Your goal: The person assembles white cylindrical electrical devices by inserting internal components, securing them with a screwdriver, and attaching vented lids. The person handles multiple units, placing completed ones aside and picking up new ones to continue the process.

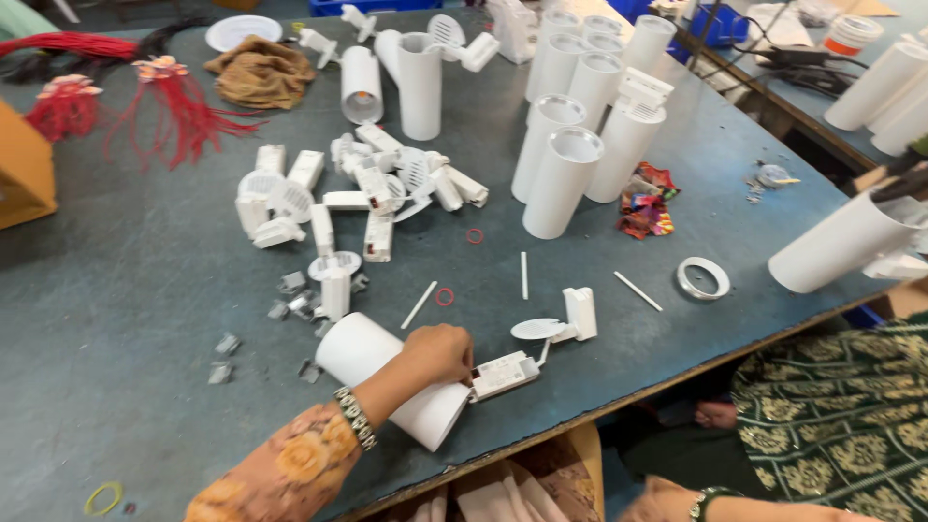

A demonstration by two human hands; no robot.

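While the left hand grips a white lamp tube lying at the table edge, fingers curled on it, driver box touches its mouth. Fitting stage, prob.; next needs alignment. Right hand barely visible; fingers unclear.

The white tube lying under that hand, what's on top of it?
The left hand rests on top of the white tube, fingers curled at its open end beside a small white box. The tube's inside is hidden.
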